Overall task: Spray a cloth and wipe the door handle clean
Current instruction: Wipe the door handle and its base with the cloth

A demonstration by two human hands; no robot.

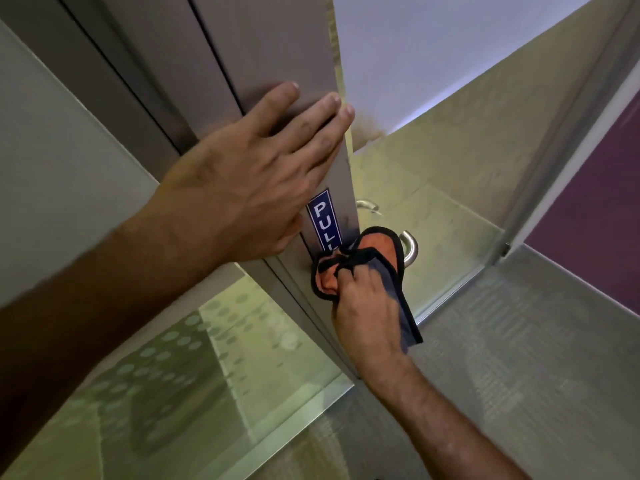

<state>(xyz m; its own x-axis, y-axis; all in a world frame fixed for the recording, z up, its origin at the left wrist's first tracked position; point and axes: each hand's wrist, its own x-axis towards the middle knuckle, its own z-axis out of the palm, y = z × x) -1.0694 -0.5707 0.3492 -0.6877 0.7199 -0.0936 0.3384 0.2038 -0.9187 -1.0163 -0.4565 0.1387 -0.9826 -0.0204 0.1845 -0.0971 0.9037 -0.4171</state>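
Door handle: the door handle (410,247) is a curved metal bar on the far side of the door edge, just right of it and below the middle of the view; only its lower bend and an upper mount show, the rest is hidden behind the cloth.
Cloth: the cloth (377,247), orange with a black border and a grey reverse, is bunched over the handle's near end, touching it and the door edge; a grey flap hangs down past the wrist.
Step in hand: wiping appears under way; whether the cloth is damp cannot be told.
Doing it well: the wrap likely needs to go fully round the bar and slide along its length, including the bend and the mounts, with the loose flap kept from snagging.
Right grip: the right hand (367,306) is closed tight on the bunched cloth, fingers curled in, pressing it to the handle.
Left grip: the left hand (249,181) lies flat and spread on the door (263,46), holding nothing, fingertips at its edge, apparently steadying it.
Sign: a blue PULL sign (323,220) sits on the door face between the two hands.
Floor: pale tiled floor (450,188) shows beyond the door.
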